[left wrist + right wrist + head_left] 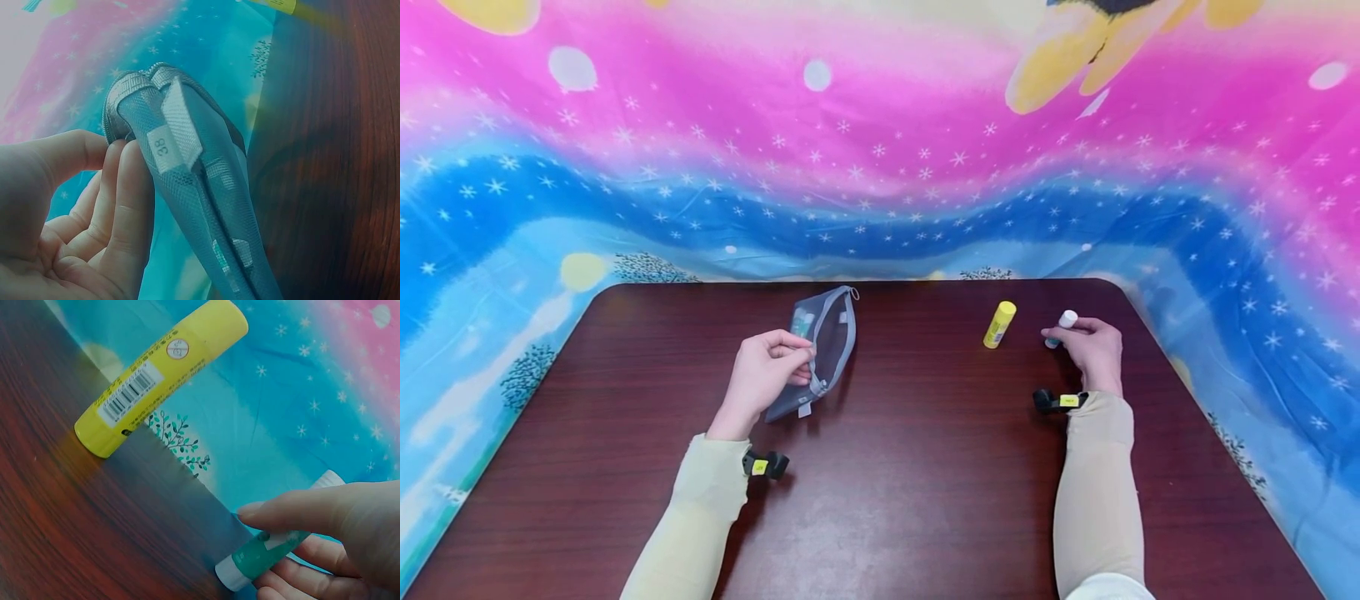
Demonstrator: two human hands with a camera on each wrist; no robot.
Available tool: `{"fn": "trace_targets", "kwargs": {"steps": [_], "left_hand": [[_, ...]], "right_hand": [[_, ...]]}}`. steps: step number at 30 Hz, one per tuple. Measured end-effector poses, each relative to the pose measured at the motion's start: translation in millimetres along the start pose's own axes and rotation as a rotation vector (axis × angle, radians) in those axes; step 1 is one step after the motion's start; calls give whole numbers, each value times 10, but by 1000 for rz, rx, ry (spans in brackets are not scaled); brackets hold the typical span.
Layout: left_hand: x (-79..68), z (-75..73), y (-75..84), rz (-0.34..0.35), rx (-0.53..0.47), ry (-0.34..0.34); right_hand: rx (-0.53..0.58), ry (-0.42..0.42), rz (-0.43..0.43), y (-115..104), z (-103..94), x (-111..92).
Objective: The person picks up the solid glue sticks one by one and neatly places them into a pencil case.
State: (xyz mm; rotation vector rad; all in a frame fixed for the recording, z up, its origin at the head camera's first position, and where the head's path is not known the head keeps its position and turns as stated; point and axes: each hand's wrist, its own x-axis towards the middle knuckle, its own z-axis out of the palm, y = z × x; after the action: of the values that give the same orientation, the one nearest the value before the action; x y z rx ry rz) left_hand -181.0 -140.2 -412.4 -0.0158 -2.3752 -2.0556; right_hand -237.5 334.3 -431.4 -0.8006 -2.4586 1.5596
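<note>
My left hand [763, 375] pinches the near-left edge of a grey mesh zipper pouch [846, 342] between thumb and fingertips. The pouch's mouth gapes toward the right, and a white and green item [803, 322] shows through its mesh. In the left wrist view, a tag marked 38 [162, 150] sits beside the zipper. At the table's right side, my right hand [1097, 350] holds a green glue stick with white ends [256, 556], thumb on one side and fingers curled behind. A larger yellow glue stick [1000, 325] stands upright just left of that hand.
The dark wooden table [910, 467] ends at a back edge just beyond the pouch and glue sticks. A patterned pink and blue cloth [880, 192] hangs behind and along both sides. Each wrist wears a black camera mount [767, 465].
</note>
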Motion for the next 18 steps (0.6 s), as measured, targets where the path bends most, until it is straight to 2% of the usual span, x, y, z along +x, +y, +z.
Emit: {"fn": "trace_targets", "kwargs": {"steps": [18], "left_hand": [[-1, 0, 2, -5, -3, -1]], "right_hand": [[22, 20, -41, -19, 4, -23]]}}
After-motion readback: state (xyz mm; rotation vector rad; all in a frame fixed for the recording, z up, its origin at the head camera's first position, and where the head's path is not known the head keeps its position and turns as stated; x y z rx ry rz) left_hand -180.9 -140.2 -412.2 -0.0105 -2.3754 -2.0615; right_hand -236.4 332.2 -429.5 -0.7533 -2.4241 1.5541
